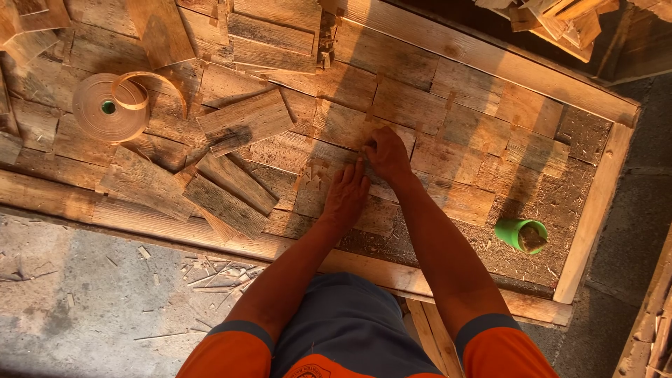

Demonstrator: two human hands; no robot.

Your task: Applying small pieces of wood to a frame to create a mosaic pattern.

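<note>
The right hand [385, 155] hides whatever its fingertips pinch; the wood pile [553, 19] (top right) and both orange sleeves [500, 350] are cut off by the edges.

Tape roll [108, 106], green cup [521, 234] — loose planks [225, 198].

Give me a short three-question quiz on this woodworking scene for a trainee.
1. True or false: the left hand lies flat on the wood pieces inside the frame.
2. Which object lies on the bare board at the right? A) green cup B) hammer C) saw
3. Fill in: the tape roll lies to the person's ____.

Key: 1 true; 2 A; 3 left. The right hand presses a piece just beyond the left one.
</note>
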